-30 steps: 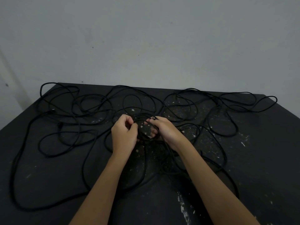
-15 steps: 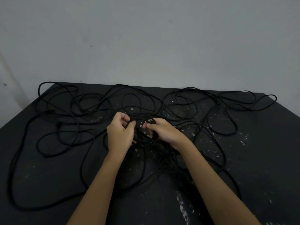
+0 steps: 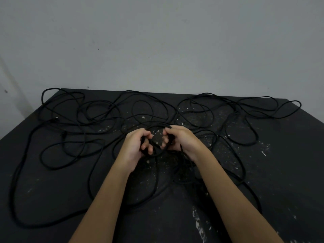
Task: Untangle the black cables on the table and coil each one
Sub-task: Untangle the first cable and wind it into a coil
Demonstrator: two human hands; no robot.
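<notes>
Long black cables (image 3: 73, 120) sprawl in tangled loops over the whole black table (image 3: 280, 172). At the middle, a small coil of black cable (image 3: 156, 128) is held between both hands. My left hand (image 3: 135, 146) grips the coil's left side with curled fingers. My right hand (image 3: 180, 139) grips its right side, thumb on top. Loose strands run from the coil down under my forearms, where they are partly hidden.
A big loop (image 3: 21, 172) lies near the table's left edge, and another bunch of loops (image 3: 245, 109) lies at the back right, reaching the far corner. White paint specks mark the tabletop. A plain grey wall (image 3: 157, 41) stands behind the table.
The hands first drew close together over the coil, then moved a little apart again; the left hand has turned so its fingers wrap the coil's left side. The cables on the table lie as before.
</notes>
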